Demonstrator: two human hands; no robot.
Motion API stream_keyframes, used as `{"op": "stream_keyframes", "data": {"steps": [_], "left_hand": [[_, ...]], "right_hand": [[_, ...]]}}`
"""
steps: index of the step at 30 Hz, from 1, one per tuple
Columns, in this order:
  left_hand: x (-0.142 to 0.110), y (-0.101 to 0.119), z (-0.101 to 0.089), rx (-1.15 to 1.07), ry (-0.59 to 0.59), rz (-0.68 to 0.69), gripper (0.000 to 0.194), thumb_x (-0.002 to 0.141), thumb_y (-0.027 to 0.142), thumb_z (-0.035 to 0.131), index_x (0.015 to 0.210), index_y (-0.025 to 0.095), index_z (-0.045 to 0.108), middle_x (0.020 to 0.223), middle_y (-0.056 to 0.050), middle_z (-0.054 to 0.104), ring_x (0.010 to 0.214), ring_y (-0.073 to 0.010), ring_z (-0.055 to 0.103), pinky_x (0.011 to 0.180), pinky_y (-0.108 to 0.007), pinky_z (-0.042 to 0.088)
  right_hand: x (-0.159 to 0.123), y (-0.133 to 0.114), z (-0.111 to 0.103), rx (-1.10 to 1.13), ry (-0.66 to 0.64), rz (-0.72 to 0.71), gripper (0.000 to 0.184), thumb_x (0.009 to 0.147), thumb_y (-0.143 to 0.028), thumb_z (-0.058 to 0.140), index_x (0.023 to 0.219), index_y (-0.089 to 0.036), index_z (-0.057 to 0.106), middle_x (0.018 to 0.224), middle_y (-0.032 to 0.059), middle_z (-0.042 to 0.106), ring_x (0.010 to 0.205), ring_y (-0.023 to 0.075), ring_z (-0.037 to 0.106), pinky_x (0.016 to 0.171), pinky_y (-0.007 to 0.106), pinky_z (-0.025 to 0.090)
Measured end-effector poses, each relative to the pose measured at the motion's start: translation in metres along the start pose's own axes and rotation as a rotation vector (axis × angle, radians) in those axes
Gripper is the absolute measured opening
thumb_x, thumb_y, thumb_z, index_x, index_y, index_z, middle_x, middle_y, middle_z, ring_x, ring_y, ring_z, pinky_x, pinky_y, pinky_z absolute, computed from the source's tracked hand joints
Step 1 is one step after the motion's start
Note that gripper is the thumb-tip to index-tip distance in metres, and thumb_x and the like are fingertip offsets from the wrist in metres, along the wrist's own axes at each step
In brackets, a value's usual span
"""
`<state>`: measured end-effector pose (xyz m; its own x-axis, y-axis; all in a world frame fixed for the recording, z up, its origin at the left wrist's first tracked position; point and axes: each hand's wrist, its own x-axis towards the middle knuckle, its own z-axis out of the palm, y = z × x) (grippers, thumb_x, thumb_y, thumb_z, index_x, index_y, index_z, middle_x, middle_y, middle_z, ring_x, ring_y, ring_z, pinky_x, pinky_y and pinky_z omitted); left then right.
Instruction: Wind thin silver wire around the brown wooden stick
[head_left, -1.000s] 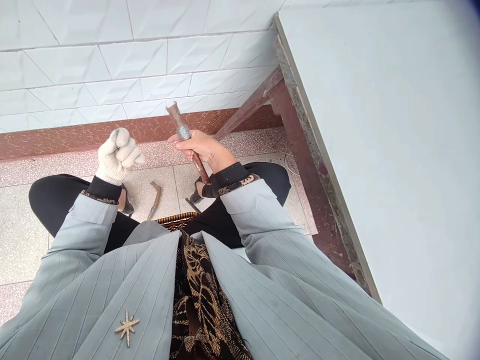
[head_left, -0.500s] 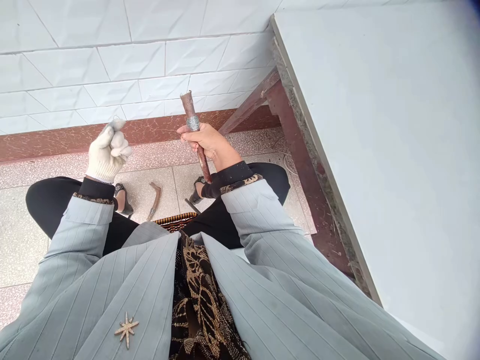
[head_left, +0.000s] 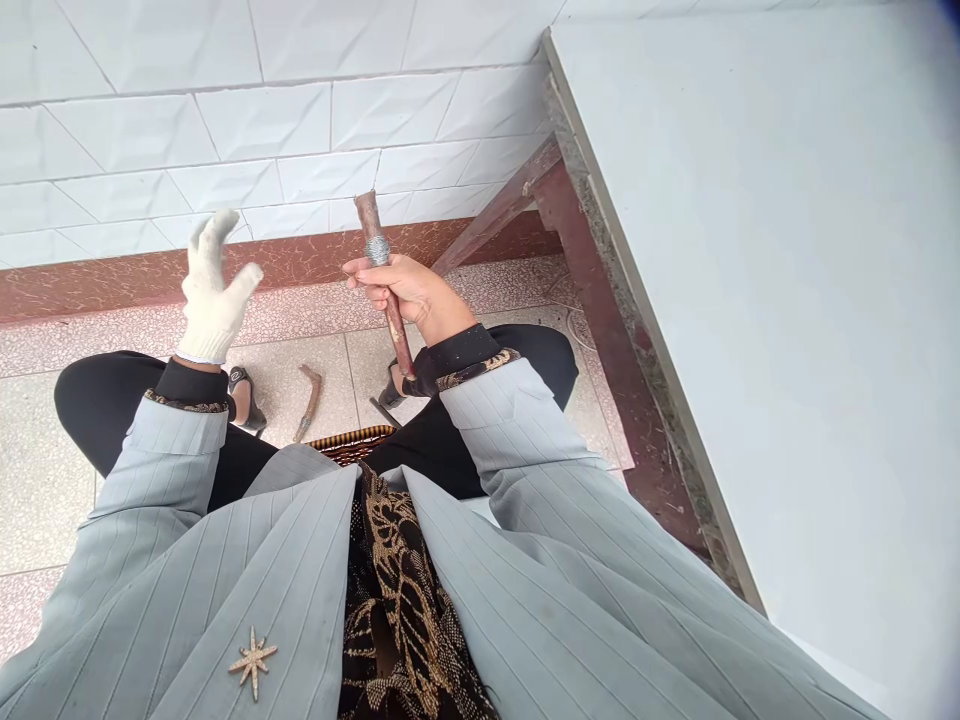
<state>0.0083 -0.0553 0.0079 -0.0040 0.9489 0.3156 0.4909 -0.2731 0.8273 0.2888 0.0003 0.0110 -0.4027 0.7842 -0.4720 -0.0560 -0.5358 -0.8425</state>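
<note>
Left hand, in a white knitted glove, is hovering left of the wired stick, well apart from it; thumb and fingers are spreading apart, so released. Bare right hand is grasping a reddish-brown, slim wooden stick, fingers wrapping around its middle. Stick is tilting, top end leaning left, lower end pointing down toward the right wrist. A silvery wire coil is circling the stick just above the grip.

Below, between the feet, a second brown, bent wooden stick is lying on the beige speckled tile floor. A black-and-tan woven basket is showing partly behind the grey pinstriped jacket. Black shoes are resting either side of the bent stick. Right side: a white flat tabletop is standing over a maroon frame. White embossed wall tiles are running across the far side.
</note>
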Motion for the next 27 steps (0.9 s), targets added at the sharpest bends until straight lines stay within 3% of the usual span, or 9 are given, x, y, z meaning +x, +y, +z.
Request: {"op": "stream_keyframes", "data": {"steps": [1, 4, 8, 12, 15, 17, 19, 23, 27], "left_hand": [[-0.001, 0.005, -0.002, 0.145, 0.094, 0.051, 0.056, 0.093, 0.038, 0.07, 0.147, 0.034, 0.054, 0.157, -0.001, 0.055, 0.154, -0.0303, 0.042, 0.121, -0.051, 0.037], [0.0, 0.015, 0.0, 0.395, -0.019, 0.177, 0.044, 0.098, 0.038, 0.065, 0.14, 0.027, 0.062, 0.162, -0.001, 0.052, 0.162, -0.035, 0.026, 0.13, -0.058, 0.019], [0.002, 0.018, 0.02, 0.465, -0.391, 0.232, 0.042, 0.095, 0.03, 0.055, 0.134, 0.022, 0.069, 0.152, -0.006, 0.065, 0.147, -0.0317, 0.05, 0.126, -0.055, 0.033], [-0.002, 0.022, 0.039, 0.337, -0.632, 0.054, 0.048, 0.091, 0.039, 0.058, 0.134, 0.021, 0.07, 0.131, -0.009, 0.076, 0.12, -0.0298, 0.069, 0.107, -0.049, 0.051], [-0.005, 0.021, 0.044, 0.291, -0.642, -0.067, 0.036, 0.093, 0.041, 0.058, 0.114, 0.018, 0.077, 0.103, -0.007, 0.079, 0.097, -0.0257, 0.071, 0.094, -0.045, 0.056], [-0.005, 0.017, 0.045, 0.306, -0.631, -0.055, 0.03, 0.092, 0.039, 0.06, 0.104, 0.018, 0.079, 0.1, -0.008, 0.078, 0.098, -0.026, 0.071, 0.098, -0.047, 0.056], [-0.005, 0.011, 0.046, 0.316, -0.634, 0.021, 0.03, 0.09, 0.038, 0.064, 0.107, 0.019, 0.079, 0.119, -0.01, 0.077, 0.115, -0.0292, 0.069, 0.109, -0.05, 0.053], [-0.006, 0.001, 0.051, 0.291, -0.688, 0.089, 0.055, 0.088, 0.039, 0.064, 0.141, 0.021, 0.068, 0.157, -0.011, 0.061, 0.143, -0.0316, 0.057, 0.123, -0.051, 0.045], [-0.01, -0.002, 0.057, 0.246, -0.753, 0.065, 0.038, 0.092, 0.038, 0.057, 0.118, 0.019, 0.076, 0.124, -0.009, 0.077, 0.118, -0.0271, 0.07, 0.11, -0.044, 0.053]], "right_hand": [[0.0, 0.0, 0.002, -0.019, 0.008, -0.002, 0.016, 0.091, -0.001, 0.065, 0.103, -0.012, 0.067, 0.077, 0.0009, 0.07, 0.047, 0.0029, 0.034, 0.04, 0.013, 0.032], [-0.001, 0.002, 0.007, -0.096, 0.006, 0.013, 0.018, 0.088, 0.002, 0.065, 0.099, -0.012, 0.067, 0.075, 0.0032, 0.072, 0.046, 0.0036, 0.035, 0.039, 0.014, 0.032], [-0.003, 0.004, 0.016, -0.186, -0.048, 0.043, 0.019, 0.085, 0.003, 0.066, 0.095, -0.013, 0.067, 0.076, 0.0054, 0.074, 0.045, 0.0039, 0.034, 0.038, 0.016, 0.032], [-0.002, 0.007, 0.02, -0.211, -0.091, 0.071, 0.021, 0.082, 0.003, 0.07, 0.09, -0.015, 0.064, 0.076, 0.0058, 0.073, 0.045, 0.0034, 0.033, 0.037, 0.016, 0.029], [-0.001, 0.008, 0.021, -0.209, -0.098, 0.072, 0.021, 0.082, 0.001, 0.071, 0.09, -0.016, 0.063, 0.077, 0.006, 0.073, 0.046, 0.0031, 0.033, 0.038, 0.015, 0.029], [0.0, 0.009, 0.02, -0.205, -0.089, 0.071, 0.02, 0.083, 0.002, 0.07, 0.089, -0.016, 0.062, 0.076, 0.0059, 0.073, 0.046, 0.0033, 0.033, 0.038, 0.015, 0.029], [0.0, 0.009, 0.02, -0.199, -0.088, 0.067, 0.02, 0.083, 0.002, 0.069, 0.09, -0.016, 0.063, 0.074, 0.0054, 0.073, 0.046, 0.0036, 0.033, 0.038, 0.015, 0.03], [0.0, 0.008, 0.019, -0.185, -0.099, 0.054, 0.019, 0.085, 0.001, 0.069, 0.093, -0.016, 0.064, 0.076, 0.005, 0.073, 0.046, 0.0043, 0.033, 0.037, 0.015, 0.03], [0.0, 0.007, 0.019, -0.185, -0.103, 0.039, 0.019, 0.085, 0.0, 0.069, 0.092, -0.017, 0.062, 0.076, 0.0053, 0.073, 0.046, 0.0043, 0.032, 0.037, 0.015, 0.029]]}}
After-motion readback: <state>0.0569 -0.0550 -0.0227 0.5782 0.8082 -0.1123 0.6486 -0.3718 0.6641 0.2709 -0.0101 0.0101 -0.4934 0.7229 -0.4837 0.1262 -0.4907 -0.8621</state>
